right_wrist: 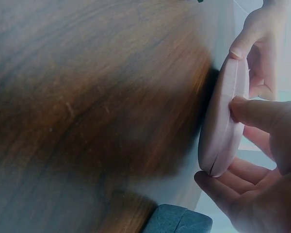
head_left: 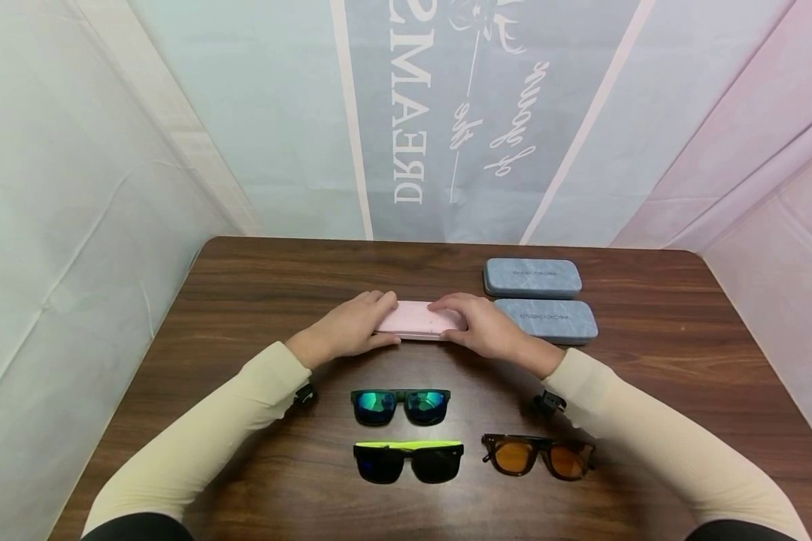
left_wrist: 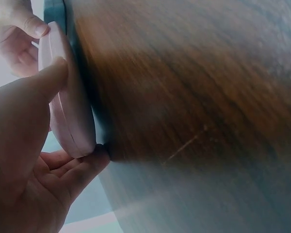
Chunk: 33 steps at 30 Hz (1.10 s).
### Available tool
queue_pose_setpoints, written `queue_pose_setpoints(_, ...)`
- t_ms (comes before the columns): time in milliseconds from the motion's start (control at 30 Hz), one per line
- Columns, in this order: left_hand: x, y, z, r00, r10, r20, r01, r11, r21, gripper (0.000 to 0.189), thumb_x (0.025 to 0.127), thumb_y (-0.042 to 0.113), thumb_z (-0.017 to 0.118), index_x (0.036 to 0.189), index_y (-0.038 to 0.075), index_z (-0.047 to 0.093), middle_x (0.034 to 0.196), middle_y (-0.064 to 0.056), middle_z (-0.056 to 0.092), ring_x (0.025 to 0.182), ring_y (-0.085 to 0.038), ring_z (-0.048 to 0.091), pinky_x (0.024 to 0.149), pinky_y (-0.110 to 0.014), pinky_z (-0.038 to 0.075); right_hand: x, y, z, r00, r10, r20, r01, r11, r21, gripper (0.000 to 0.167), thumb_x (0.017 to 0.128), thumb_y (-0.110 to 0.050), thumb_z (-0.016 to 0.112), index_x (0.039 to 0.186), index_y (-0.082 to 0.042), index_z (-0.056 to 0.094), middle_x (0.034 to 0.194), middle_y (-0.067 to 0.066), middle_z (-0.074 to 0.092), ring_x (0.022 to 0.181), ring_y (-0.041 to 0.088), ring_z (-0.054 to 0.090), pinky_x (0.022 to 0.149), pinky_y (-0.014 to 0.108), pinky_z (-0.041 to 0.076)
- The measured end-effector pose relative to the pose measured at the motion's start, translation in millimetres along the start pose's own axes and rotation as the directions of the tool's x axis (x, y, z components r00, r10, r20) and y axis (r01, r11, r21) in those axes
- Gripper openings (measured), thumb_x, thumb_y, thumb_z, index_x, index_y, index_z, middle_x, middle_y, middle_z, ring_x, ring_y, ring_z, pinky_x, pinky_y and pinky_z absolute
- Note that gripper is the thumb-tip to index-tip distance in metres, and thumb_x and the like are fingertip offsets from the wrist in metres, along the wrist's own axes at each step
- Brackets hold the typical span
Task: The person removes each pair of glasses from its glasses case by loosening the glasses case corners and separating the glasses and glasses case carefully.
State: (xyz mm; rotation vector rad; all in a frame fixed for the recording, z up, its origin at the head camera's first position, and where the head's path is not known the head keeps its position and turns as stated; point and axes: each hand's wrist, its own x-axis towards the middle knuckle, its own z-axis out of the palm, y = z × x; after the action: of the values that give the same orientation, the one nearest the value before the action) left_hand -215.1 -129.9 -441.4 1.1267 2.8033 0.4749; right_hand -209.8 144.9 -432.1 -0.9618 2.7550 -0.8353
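A pink glasses case [head_left: 416,318] with its lid closed lies lengthwise between both hands. My left hand [head_left: 353,324] holds its left end and my right hand [head_left: 486,327] holds the right end. In the left wrist view, the left thumb presses the front side of the pink case [left_wrist: 73,114] while the fingers curl round its end. The right wrist view has the right thumb on the seam of the case [right_wrist: 220,128], fingers round the other end. Nearer the front lie sunglasses with blue-green lenses [head_left: 426,407], black sunglasses with a lime top [head_left: 436,465] and tortoiseshell glasses with orange lenses [head_left: 514,456].
Two blue-grey glasses cases stand to the right: a rear case [head_left: 533,278] and a front case [head_left: 553,320] close beside my right hand. The brown wooden table [head_left: 257,278] ends at a printed curtain [head_left: 298,135] behind, with pale fabric on both sides.
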Motion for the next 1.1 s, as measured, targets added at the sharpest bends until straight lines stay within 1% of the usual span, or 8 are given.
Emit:
queue_pose_setpoints(167,1.2,-2.2,2.2,1.0,0.002,-0.017,-0.002,1.0,-0.012,0.045,0.097,0.041,0.07,0.121,0.01,0.048,0.11,-0.011,0.06,0.102,-0.025,0.058,0.089,-0.042,0.05,0.4,-1.3,-0.3,1.0,0.03,0.009,-0.03,1.0,-0.009,0.049,0.091,-0.016,0.079,0.136,-0.007,0.063,0.136,0.013,0.063,0.126,0.029,0.058,0.104,0.048,0.046)
queue_pose_setpoints(333,1.6,-1.0,2.3,0.999,-0.027,-0.018,0.027,0.999,-0.028,0.048,0.095,0.041,0.073,0.124,0.011,0.048,0.113,-0.01,0.06,0.102,-0.024,0.057,0.089,-0.042,0.05,1.4,-3.0,-0.6,0.999,0.043,0.016,-0.043,0.998,-0.039,0.053,0.089,-0.017,0.08,0.138,-0.005,0.062,0.136,0.014,0.062,0.124,0.029,0.059,0.102,0.047,0.047)
queue_pose_setpoints(533,1.3,1.5,0.9,0.998,-0.062,-0.002,0.062,0.997,-0.038,0.05,0.095,0.041,0.073,0.128,0.011,0.049,0.116,-0.009,0.059,0.105,-0.023,0.057,0.09,-0.042,0.051,1.4,-4.7,-0.4,1.0,0.026,0.015,-0.025,0.996,-0.087,0.057,0.087,-0.018,0.081,0.138,-0.002,0.061,0.134,0.015,0.062,0.121,0.029,0.06,0.1,0.047,0.049)
queue_pose_setpoints(700,1.7,2.6,0.0,0.997,-0.079,0.007,0.079,0.996,-0.047,0.053,0.094,0.041,0.073,0.13,0.011,0.048,0.118,-0.01,0.059,0.107,-0.023,0.058,0.092,-0.042,0.051,1.5,-6.4,0.8,1.0,0.016,0.019,-0.014,0.992,-0.125,0.06,0.087,-0.019,0.082,0.139,-0.002,0.06,0.133,0.014,0.062,0.119,0.027,0.061,0.098,0.045,0.051)
queue_pose_setpoints(933,4.4,3.2,-0.7,0.996,-0.088,0.03,0.089,0.995,-0.032,0.057,0.092,0.043,0.075,0.131,0.011,0.048,0.118,-0.01,0.058,0.104,-0.022,0.056,0.089,-0.04,0.051,2.8,-10.7,2.4,0.998,0.035,0.044,-0.028,0.987,-0.156,0.066,0.086,-0.019,0.083,0.143,-0.001,0.056,0.133,0.015,0.061,0.115,0.027,0.062,0.094,0.044,0.053)
queue_pose_setpoints(1100,6.4,4.1,-2.9,0.995,-0.09,0.042,0.092,0.995,-0.035,0.061,0.091,0.043,0.077,0.132,0.009,0.047,0.121,-0.012,0.058,0.106,-0.024,0.056,0.091,-0.041,0.051,4.2,-10.9,3.8,0.998,0.042,0.056,-0.031,0.984,-0.176,0.069,0.084,-0.019,0.084,0.144,0.0,0.054,0.133,0.016,0.061,0.115,0.027,0.062,0.094,0.044,0.052)
